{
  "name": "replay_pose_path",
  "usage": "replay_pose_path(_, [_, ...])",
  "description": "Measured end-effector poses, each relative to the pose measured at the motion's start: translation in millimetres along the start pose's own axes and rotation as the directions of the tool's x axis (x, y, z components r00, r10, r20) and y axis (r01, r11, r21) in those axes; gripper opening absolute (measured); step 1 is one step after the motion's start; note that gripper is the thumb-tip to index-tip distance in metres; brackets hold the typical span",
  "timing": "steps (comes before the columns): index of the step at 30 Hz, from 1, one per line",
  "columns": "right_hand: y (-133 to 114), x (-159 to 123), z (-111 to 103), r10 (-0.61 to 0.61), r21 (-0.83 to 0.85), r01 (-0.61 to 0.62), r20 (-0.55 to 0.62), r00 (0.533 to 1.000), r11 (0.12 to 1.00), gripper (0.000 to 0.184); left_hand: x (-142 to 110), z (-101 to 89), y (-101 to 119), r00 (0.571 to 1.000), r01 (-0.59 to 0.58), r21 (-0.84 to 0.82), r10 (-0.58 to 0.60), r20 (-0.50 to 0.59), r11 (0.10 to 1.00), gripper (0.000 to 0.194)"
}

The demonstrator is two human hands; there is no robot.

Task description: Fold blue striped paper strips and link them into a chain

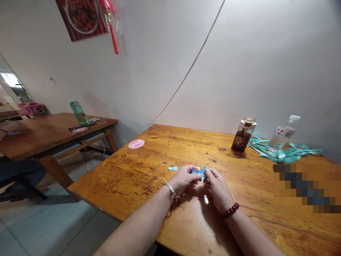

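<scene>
Just above the wooden table [149, 181], my left hand [185, 179] and my right hand [216, 183] meet, both closed in a pinch. Between their fingertips is a blue-and-white striped piece [203, 173], small and flat; its kind is too small to make out, and fingers cover part of it. More of the blue-and-white pattern shows under my left fingers, and I cannot tell if it is one piece or two. A similar small blue-and-white piece [173, 168] lies flat on the table, left of my left hand.
Toward the back right stand a dark-filled tumbler [241, 136] and a clear plastic bottle [282, 133] amid turquoise ribbon [298, 153]. A pink round sticker [136, 143] is at the left edge. A blurred patch [306, 188] covers the right. Another table [53, 131] holds a green bottle [79, 113]; a person's hand [10, 126] rests there.
</scene>
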State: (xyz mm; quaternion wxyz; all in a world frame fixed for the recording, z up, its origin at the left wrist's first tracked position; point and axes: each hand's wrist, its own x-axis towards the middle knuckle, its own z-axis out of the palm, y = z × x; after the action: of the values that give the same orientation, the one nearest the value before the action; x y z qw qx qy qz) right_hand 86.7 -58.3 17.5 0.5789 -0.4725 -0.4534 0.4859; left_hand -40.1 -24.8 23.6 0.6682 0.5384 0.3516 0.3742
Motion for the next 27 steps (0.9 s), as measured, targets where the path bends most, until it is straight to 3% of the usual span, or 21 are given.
replay_pose_path(5, [-1.4,3.4,-3.4,-0.029,-0.052,0.034,0.091,0.995,0.998,0.023,1.0,-5.5,1.9,0.998,0.052,-0.072,-0.053,-0.017,0.996,0.024])
replay_pose_path(12, [-2.1,6.2,-8.1,-0.059,-0.067,0.061,0.032,0.998,0.996,0.043,5.8,-10.4,1.2,0.987,0.097,-0.250,-0.125,-0.100,0.963,0.021])
replay_pose_path(19, [-7.3,3.9,-9.6,-0.043,0.010,0.043,-0.037,0.998,0.999,0.014,5.2,-4.5,-2.6,0.990,0.081,-0.205,-0.102,-0.096,0.976,0.023])
replay_pose_path(23, [-3.4,6.6,-10.6,-0.108,-0.005,0.109,-0.159,0.981,0.994,0.013,1.0,1.6,-3.1,0.997,0.056,-0.182,-0.064,-0.037,0.982,0.024])
replay_pose_path(27, [1.6,8.1,-6.7,-0.170,-0.123,0.152,-0.144,0.975,0.981,0.018,-1.3,5.5,-2.9,0.999,0.040,-0.197,-0.040,0.001,0.980,0.025])
